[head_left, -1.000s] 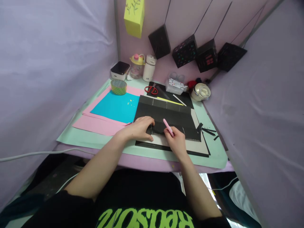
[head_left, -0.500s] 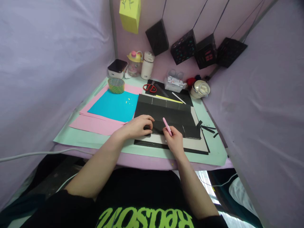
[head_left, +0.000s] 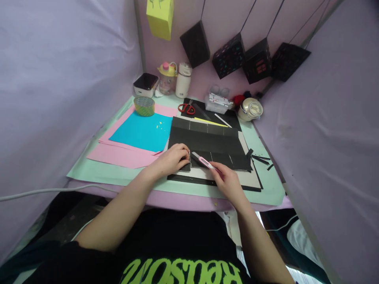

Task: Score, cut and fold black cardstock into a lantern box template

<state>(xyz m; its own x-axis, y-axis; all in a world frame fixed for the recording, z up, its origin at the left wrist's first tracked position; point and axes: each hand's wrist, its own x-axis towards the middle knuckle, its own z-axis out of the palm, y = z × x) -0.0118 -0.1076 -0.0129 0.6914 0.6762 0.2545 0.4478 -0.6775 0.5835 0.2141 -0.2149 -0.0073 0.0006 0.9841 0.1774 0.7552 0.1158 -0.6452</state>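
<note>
Head view: we've got a pink craft knife [head_left: 205, 161] gripped in our right hand [head_left: 227, 179], over black card [head_left: 207, 140] near the front edge of the desk [head_left: 112, 173]; left hand [head_left: 177, 157] curls there, can't tell if it's pinching.

Your right hand [head_left: 227, 180] hides the back end of your pink craft knife [head_left: 205, 161], your left hand [head_left: 177, 157] covers some black card [head_left: 207, 139], and the yellow box [head_left: 160, 21] gets chopped off up top.

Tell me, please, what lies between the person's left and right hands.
The head view shows the pink cutter, held in the right hand, its blade pointing toward the left hand, over part of the black sheet.
</note>
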